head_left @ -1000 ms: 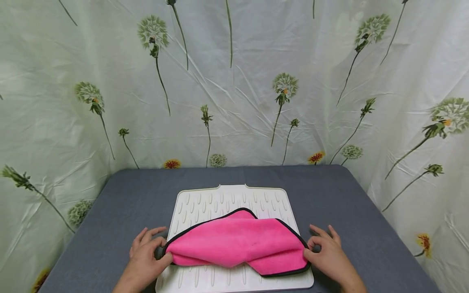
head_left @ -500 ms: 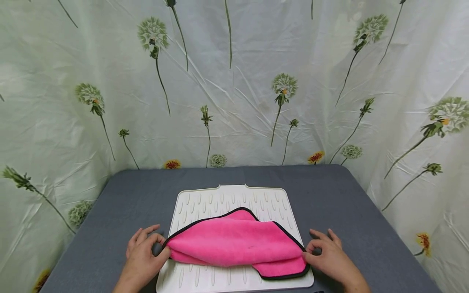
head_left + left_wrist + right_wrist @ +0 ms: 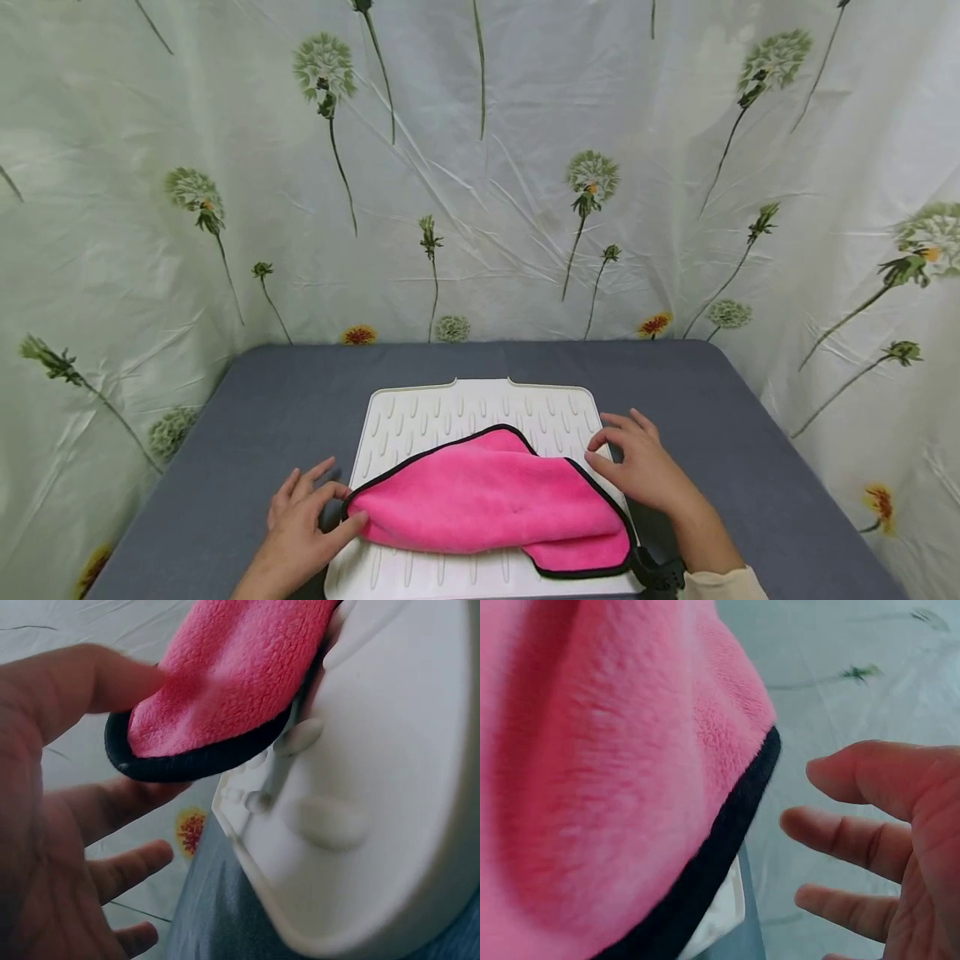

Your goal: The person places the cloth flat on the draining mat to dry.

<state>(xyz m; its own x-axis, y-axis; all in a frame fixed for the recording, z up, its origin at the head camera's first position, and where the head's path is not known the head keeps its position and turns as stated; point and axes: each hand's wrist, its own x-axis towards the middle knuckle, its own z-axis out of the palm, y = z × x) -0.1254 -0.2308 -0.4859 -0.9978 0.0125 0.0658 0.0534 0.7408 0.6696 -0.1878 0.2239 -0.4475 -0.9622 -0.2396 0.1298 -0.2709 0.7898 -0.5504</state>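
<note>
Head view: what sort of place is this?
Probably a small tabletop filming setup, perhaps indoors: a flower-print curtain hangs behind and on both sides of a grey-covered table, which bears a white ribbed tray with a pink cloth over it. The room beyond is hidden.

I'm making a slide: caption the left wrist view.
Left hand pinches one end of a pink cloth on a white tray.

One left hand [image 3: 300, 529] at lower left and one right hand [image 3: 641, 467] at lower right made two. Lower centre held one pink plush cloth [image 3: 480, 504] and one white ridged tray [image 3: 480, 407]. There was one table [image 3: 300, 408] and one dandelion-print curtain [image 3: 517, 275].
</note>
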